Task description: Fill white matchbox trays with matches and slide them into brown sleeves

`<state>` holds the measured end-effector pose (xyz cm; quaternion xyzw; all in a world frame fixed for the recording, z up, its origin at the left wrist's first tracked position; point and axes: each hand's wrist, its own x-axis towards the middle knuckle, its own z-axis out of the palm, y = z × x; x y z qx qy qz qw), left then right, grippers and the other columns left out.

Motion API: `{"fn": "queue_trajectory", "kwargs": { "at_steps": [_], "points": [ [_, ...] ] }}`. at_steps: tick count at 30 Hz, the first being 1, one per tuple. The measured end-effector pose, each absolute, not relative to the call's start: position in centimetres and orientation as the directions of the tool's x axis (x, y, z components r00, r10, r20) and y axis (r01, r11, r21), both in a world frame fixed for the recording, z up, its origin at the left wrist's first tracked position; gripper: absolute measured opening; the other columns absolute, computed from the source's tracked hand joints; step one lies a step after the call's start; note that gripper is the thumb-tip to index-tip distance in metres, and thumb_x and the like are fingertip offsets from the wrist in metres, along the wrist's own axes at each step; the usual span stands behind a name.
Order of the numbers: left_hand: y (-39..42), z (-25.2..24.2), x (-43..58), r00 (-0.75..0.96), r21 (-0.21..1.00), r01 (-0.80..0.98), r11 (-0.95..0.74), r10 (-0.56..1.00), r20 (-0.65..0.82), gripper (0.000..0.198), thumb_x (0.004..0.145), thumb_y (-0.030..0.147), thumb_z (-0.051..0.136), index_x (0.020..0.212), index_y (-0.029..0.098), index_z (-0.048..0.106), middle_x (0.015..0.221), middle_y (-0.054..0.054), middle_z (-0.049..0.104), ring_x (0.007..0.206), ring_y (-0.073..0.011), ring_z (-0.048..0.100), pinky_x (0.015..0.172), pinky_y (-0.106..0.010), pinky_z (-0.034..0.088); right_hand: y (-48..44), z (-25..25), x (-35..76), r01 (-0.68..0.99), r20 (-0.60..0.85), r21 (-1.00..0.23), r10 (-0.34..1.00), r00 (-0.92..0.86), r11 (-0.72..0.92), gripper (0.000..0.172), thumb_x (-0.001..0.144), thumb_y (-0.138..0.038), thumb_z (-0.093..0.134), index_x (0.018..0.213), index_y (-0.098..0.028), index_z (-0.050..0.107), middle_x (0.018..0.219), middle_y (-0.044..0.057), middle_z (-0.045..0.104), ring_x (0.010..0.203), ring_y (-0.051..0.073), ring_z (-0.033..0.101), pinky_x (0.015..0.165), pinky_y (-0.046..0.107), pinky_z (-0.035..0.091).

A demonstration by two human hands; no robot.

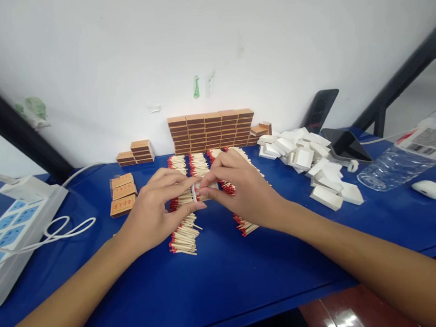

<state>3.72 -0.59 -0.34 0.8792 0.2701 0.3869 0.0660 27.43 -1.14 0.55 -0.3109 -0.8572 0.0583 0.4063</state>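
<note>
My left hand grips a small white matchbox tray by its end, thumb below and fingers above. Over that tray, the thumb and fingers of my right hand are pinched together at some matches with red heads; the fingers partly cover them. Beneath and behind both hands lie rows of loose matches, red tips mostly to the left. A pile of white inner trays rests to the right. Closed matchboxes lie to the left of my left hand.
A wall of stacked matchboxes stands at the back, with a smaller stack left of it. On the left is a power strip with white cables. A phone, a dark device, a plastic bottle and a white case occupy the right.
</note>
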Motion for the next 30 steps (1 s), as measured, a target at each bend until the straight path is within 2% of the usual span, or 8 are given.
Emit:
{"fn": "queue_trajectory", "kwargs": {
  "at_steps": [5, 17, 22, 26, 30],
  "points": [
    [-0.3, 0.0, 3.3, 0.531, 0.317, 0.473, -0.822, 0.553, 0.641, 0.042, 0.094, 0.038, 0.081, 0.135, 0.030, 0.074, 0.112, -0.006, 0.078, 0.109, -0.0251, 0.064, 0.098, -0.044, 0.054, -0.5, 1.0, 28.4, 0.516, 0.674, -0.269, 0.541, -0.503, 0.813, 0.004, 0.102, -0.023, 0.068, 0.102, -0.022, 0.073, 0.093, 0.005, 0.062, 0.093, 0.023, 0.054, 0.083, 0.040, 0.044],
    [-0.3, 0.0, 3.4, 0.554, 0.288, 0.474, -0.832, 0.536, 0.636, 0.039, 0.095, 0.038, 0.080, 0.132, 0.027, 0.075, 0.111, -0.006, 0.078, 0.108, -0.0252, 0.065, 0.098, -0.043, 0.054, -0.6, 1.1, 28.5, 0.559, 0.540, -0.205, 0.569, -0.620, 0.803, 0.013, 0.106, -0.021, 0.057, 0.097, -0.020, 0.067, 0.100, 0.009, 0.059, 0.097, 0.025, 0.049, 0.086, 0.041, 0.043],
    [-0.1, 0.2, 3.2, 0.545, 0.264, 0.495, -0.828, 0.532, 0.649, 0.038, 0.094, 0.038, 0.080, 0.129, 0.024, 0.076, 0.110, -0.007, 0.078, 0.107, -0.0250, 0.066, 0.098, -0.042, 0.054, -0.4, 0.8, 28.3, 0.543, 0.596, -0.230, 0.558, -0.577, 0.808, 0.012, 0.106, -0.021, 0.058, 0.097, -0.020, 0.066, 0.099, 0.008, 0.060, 0.098, 0.025, 0.050, 0.087, 0.041, 0.044],
    [0.6, 0.6, 2.3, 0.437, 0.231, 0.618, -0.752, 0.572, 0.694, 0.037, 0.094, 0.040, 0.080, 0.127, 0.022, 0.077, 0.112, -0.008, 0.078, 0.107, -0.0263, 0.066, 0.098, -0.043, 0.054, 0.3, 0.4, 28.6, 0.584, 0.659, -0.260, 0.584, -0.474, 0.769, 0.010, 0.104, -0.021, 0.061, 0.095, -0.022, 0.066, 0.096, 0.007, 0.060, 0.096, 0.024, 0.052, 0.088, 0.041, 0.043],
    [1.2, 0.6, 1.8, 0.372, 0.218, 0.681, -0.699, 0.587, 0.719, 0.036, 0.095, 0.043, 0.078, 0.127, 0.025, 0.077, 0.113, -0.006, 0.078, 0.110, -0.0278, 0.066, 0.099, -0.044, 0.054, 1.1, -0.8, 28.8, 0.653, 0.528, -0.224, 0.654, -0.542, 0.723, 0.008, 0.099, -0.026, 0.071, 0.095, -0.020, 0.070, 0.096, 0.009, 0.061, 0.096, 0.025, 0.049, 0.089, 0.041, 0.042]
  ]
}}
